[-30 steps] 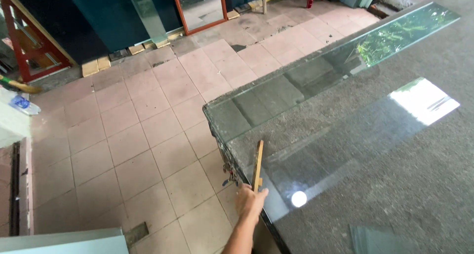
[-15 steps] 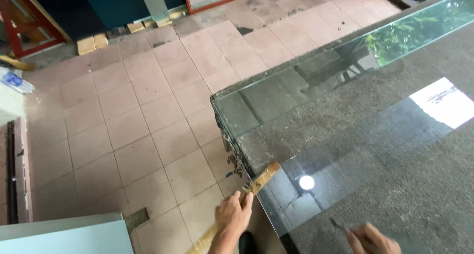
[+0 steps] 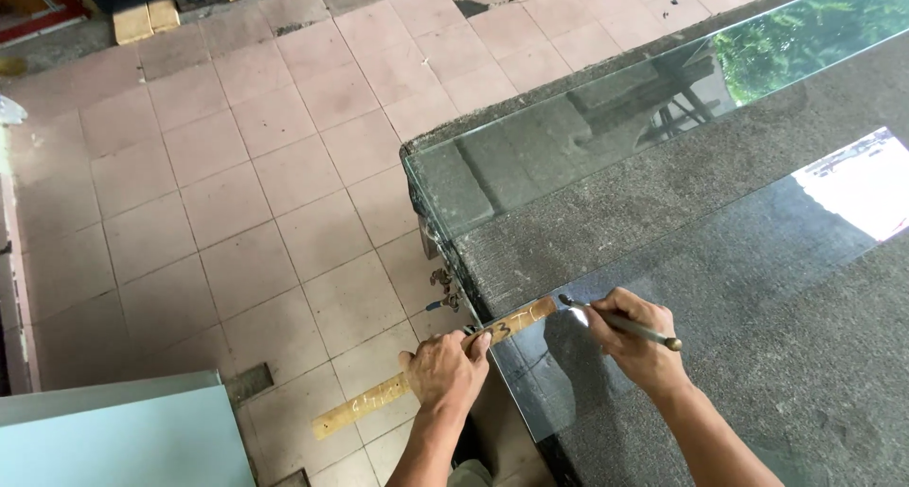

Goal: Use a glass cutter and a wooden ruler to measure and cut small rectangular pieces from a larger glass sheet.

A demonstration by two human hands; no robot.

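Observation:
My left hand (image 3: pixel 445 371) grips a long wooden stick (image 3: pixel 365 404), which lies flat across the near edge of a large glass sheet (image 3: pixel 587 156). The stick's far end rests on the glass, its near end juts out over the floor. My right hand (image 3: pixel 632 336) holds a thin metal pen-like tool (image 3: pixel 620 323), its tip touching the glass right beside the stick's far end. The glass lies on a dark grey carpeted table (image 3: pixel 786 373).
Pinkish floor tiles (image 3: pixel 237 194) spread to the left of the table. A pale blue-grey panel (image 3: pixel 114 440) lies at the bottom left. Wooden blocks (image 3: pixel 147 16) sit at the far edge of the floor. The glass overhangs the table's left corner.
The stick went from upright on the glass to lying flat across its edge. My right hand came in with the metal tool and set its tip by the stick's end.

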